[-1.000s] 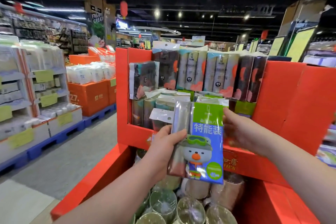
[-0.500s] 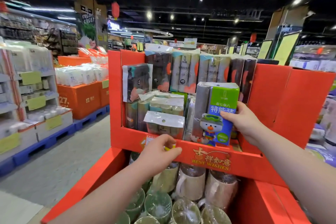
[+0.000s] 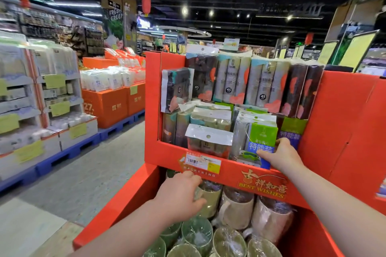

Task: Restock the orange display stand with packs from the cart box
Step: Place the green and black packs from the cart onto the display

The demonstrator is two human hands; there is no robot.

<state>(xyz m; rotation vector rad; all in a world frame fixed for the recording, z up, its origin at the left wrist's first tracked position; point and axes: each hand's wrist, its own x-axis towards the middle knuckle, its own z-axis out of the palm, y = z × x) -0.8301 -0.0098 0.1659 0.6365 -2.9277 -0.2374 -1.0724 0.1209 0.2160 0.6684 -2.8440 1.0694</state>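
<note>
Held both bare forearms stretched forward. Gripped a green-and-blue pack point(image 3: 262, 137) with the right hand point(image 3: 279, 156), thumb across its front, fingers round its right edge. Held the left hand point(image 3: 179, 196) lower, knuckles up, fingers curled downward; unclear whether round anything.

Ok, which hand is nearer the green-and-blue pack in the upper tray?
Right. The right hand holds the green-and-blue pack by its right edge in the orange stand; the left hand is lower, below the stand's front lip, at a wrapped mug.

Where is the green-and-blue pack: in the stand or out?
In: the pack stands upright, bottom behind the front lip of the stand; the right hand grips it.
</note>
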